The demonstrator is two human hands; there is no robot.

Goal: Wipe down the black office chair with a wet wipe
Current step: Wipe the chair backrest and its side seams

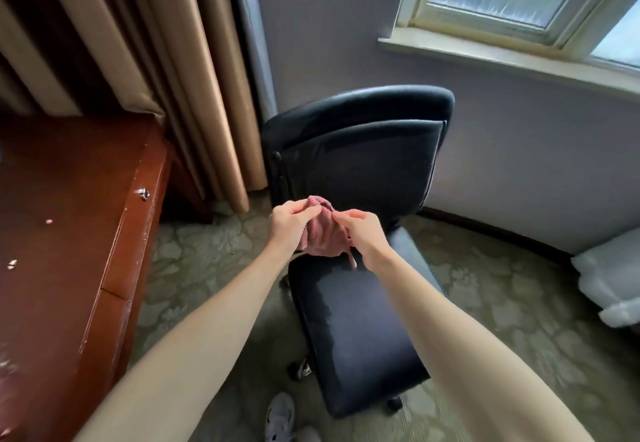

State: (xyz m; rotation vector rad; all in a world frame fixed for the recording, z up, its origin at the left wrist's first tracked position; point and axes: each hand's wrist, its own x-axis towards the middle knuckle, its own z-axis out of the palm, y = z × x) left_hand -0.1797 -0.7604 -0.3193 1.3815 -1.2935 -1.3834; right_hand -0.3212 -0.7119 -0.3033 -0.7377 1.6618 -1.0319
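Observation:
The black office chair (360,324) stands in front of me, its seat toward me and its backrest toward the window wall. Part of the seat surface looks darker and damp. Above the back of the seat I hold a crumpled pink cloth (320,230) between both hands. My left hand (291,223) pinches its upper left part. My right hand (362,230) pinches its right edge, and a thin strand of the cloth hangs down below that hand.
A reddish wooden desk (69,233) with a small knob stands at the left. Beige curtains (166,71) hang behind it. A window sill (502,57) runs at the upper right. White bedding (609,279) lies at the right edge. My white shoe (280,417) is on the patterned carpet.

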